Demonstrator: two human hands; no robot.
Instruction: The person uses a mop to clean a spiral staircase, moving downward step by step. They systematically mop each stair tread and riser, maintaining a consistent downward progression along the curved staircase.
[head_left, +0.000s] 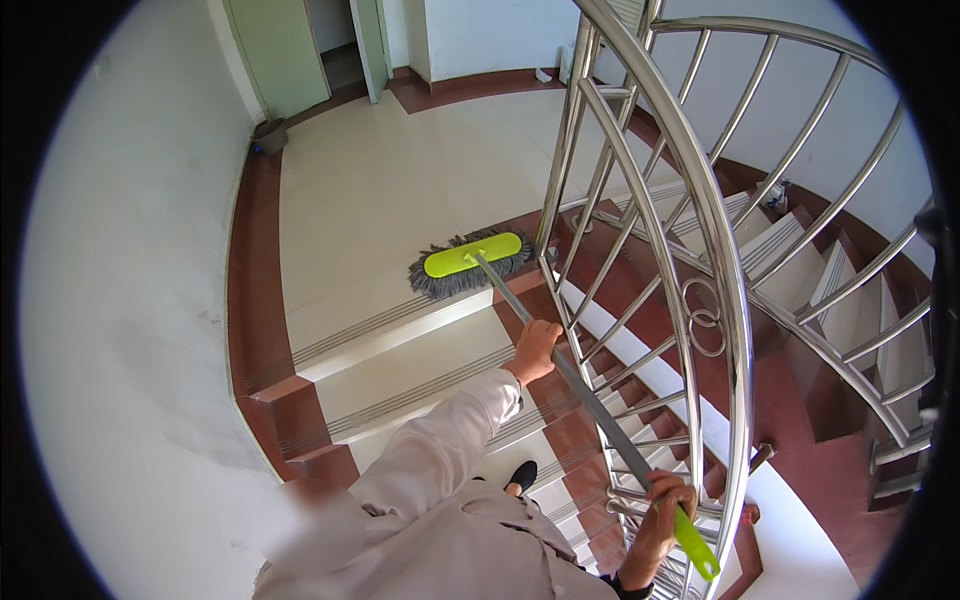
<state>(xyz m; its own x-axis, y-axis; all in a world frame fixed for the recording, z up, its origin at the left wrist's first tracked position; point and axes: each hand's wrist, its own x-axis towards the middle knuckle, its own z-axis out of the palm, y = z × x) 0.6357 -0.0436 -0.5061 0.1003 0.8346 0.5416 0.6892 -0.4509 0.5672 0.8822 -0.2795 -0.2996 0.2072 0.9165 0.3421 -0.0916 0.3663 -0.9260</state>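
Observation:
A dust mop with a lime-green plastic head (450, 260) and grey fringe lies at the front edge of the stair landing, close to the foot of the railing post. Its grey metal pole slants down to the right across the view. My left hand (534, 351) is closed around the middle of the pole, beside the railing bars. Lower right, my right hand (661, 510) grips the pole's end just above the green plastic handle tip (696, 546), close to the stainless steel handrail.
Tiled stairs (420, 360) drop from the landing (375, 187) towards me. A curved stainless steel railing (739, 337) stands on the right, with another flight (780, 240) beyond. A small dark bin (271, 137) sits by the green door (281, 60). A white wall (142, 285) rises left.

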